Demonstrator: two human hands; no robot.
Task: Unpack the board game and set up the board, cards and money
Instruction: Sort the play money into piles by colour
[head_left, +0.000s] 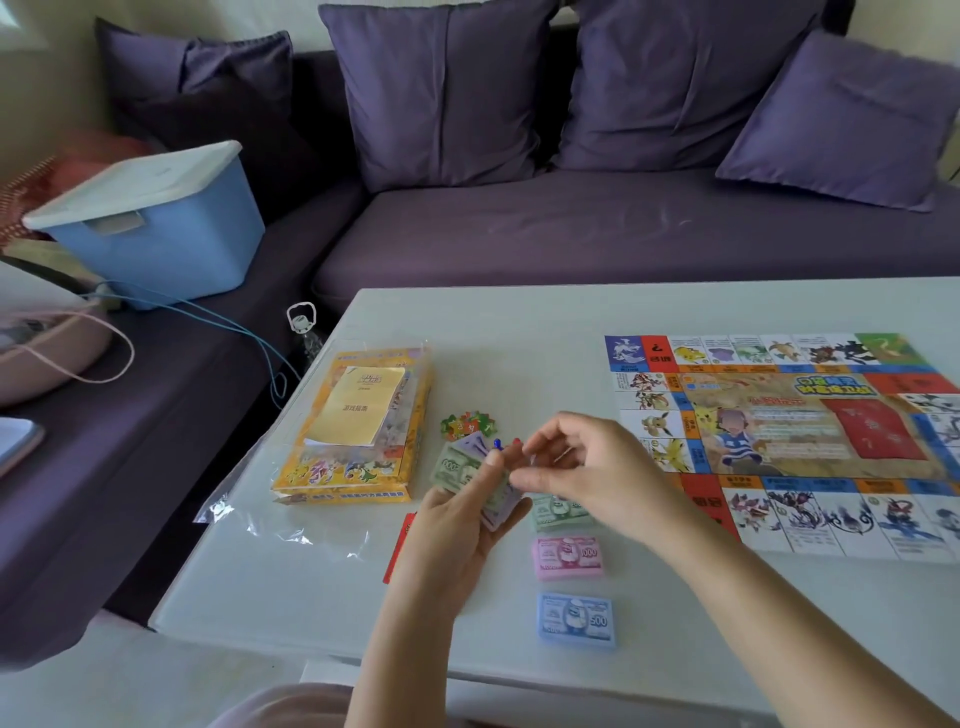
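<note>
You've got the wad of play money (462, 467) up off the table (519, 322), just left of the game board (779, 441). Your left hand (457, 525) is wrapped under it with the thumb clamped across the top, green and purple notes fanned out. Your right hand (582, 467) is curled in with thumb and forefinger pinching the wad's board-side edge, though the blur hides whether one note is free of it. Now the bit that matters: three sorted piles run in a column off the board's left edge, the green pile (558, 512) at the far end, then the pink pile (567, 557), then the blue pile (575, 619) closest to you. All three lie long side parallel to the board's near edge, while your wad sits slanted. The green pile is right under your right wrist, so that's the nearer hand for dropping a note, which would likely need a small turn to line up.
</note>
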